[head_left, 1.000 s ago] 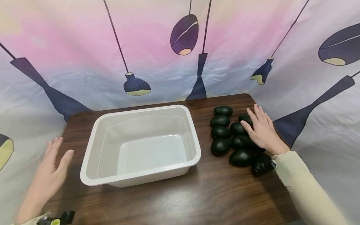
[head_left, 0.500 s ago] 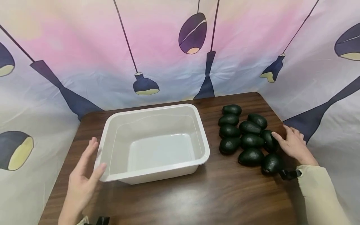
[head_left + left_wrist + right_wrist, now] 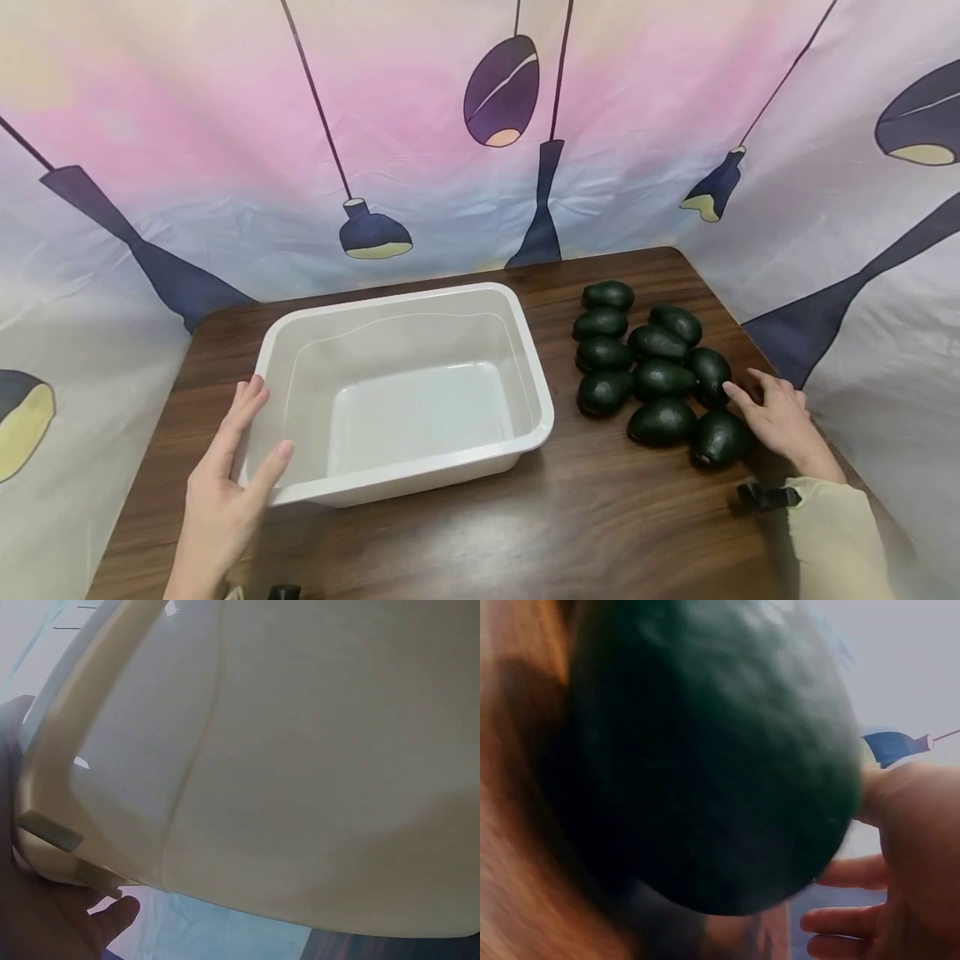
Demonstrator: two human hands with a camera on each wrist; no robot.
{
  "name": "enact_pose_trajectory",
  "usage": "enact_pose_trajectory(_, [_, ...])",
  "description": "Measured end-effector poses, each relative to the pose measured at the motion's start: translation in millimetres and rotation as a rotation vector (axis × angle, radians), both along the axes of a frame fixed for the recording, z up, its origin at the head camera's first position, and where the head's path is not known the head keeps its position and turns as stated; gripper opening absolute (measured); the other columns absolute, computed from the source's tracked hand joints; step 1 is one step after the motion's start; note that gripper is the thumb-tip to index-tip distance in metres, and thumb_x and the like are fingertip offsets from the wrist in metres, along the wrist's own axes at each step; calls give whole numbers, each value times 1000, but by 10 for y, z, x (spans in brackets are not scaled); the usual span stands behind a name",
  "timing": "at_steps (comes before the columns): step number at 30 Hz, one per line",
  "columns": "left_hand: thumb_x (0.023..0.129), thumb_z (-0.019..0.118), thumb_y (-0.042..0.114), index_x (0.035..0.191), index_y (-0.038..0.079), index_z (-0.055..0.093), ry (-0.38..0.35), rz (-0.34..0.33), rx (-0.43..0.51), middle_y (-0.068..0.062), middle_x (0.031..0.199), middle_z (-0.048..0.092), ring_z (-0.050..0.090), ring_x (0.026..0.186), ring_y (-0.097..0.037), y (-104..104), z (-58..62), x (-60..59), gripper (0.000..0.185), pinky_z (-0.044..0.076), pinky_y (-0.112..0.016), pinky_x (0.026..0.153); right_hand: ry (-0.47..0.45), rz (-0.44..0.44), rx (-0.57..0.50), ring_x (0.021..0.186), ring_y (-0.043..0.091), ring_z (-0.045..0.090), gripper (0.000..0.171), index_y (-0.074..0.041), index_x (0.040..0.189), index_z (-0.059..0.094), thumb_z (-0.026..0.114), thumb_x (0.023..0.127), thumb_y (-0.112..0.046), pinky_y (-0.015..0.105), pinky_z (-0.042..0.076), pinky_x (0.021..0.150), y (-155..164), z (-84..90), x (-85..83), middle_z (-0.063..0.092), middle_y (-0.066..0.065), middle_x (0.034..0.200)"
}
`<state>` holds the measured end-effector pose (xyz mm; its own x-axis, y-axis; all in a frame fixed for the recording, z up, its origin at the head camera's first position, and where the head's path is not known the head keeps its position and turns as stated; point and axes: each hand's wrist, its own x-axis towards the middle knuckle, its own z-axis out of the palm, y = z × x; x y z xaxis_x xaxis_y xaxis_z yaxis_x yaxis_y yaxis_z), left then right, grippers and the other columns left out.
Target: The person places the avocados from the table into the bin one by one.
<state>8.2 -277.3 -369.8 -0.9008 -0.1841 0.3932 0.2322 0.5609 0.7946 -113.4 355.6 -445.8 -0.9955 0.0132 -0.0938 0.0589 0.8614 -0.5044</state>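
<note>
I see the left hand (image 3: 221, 500) spread at the left end of the white tub (image 3: 420, 412); the right hand (image 3: 780, 421), loosely spread, is just beside the avocados (image 3: 664, 380), clustered on the table (image 3: 480, 550) right of the tub.

No lettering, label, brand, number or sign can be read in any of the three views, whether on the white tub (image 3: 412, 469), the dark green avocados (image 3: 663, 379), the wooden tabletop (image 3: 480, 546), the printed cloth (image 3: 420, 125) or the black strap (image 3: 768, 497).
</note>
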Motion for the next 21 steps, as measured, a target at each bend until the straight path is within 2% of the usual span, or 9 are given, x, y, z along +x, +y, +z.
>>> enact_pose_trajectory(3, [81, 70, -12, 143, 7, 49, -8, -13, -18, -6, 154, 37, 22, 145, -20, -15, -9, -3, 69, 24, -15, 108, 15, 8, -23, 117, 63, 24, 75, 21, 138, 30, 41, 102, -44, 68, 20, 90, -34, -61, 3, 33, 47, 130])
enact_pose_trajectory(8, [85, 71, -3, 147, 12, 44, -34, -31, -124, -4, 156, 33, 17, 147, -16, -26, 5, -11, 70, 19, -11, 107, 16, 0, -58, 120, 63, 22, 74, 20, 140, 28, 40, 103, -43, 69, 20, 92, -45, -106, -3, 33, 46, 129])
enact_pose_trajectory(12, [86, 71, 2, 148, 12, 43, -38, -30, -171, -4, 156, 33, 17, 146, -15, -17, 28, -13, 68, 16, -10, 107, 3, -11, -79, 119, 60, 27, 76, 19, 141, 27, 41, 102, -44, 69, 25, 91, -62, -111, 3, 36, 44, 129])
enact_pose_trajectory(21, [85, 74, 7, 150, 13, 38, -66, -22, -198, 0, 157, 30, 16, 146, -13, -24, 50, 2, 75, 14, -9, 107, -79, -8, -117, 121, 60, 33, 85, 13, 148, 15, 44, 100, -51, 68, 30, 92, -123, -42, -59, 28, 44, 139])
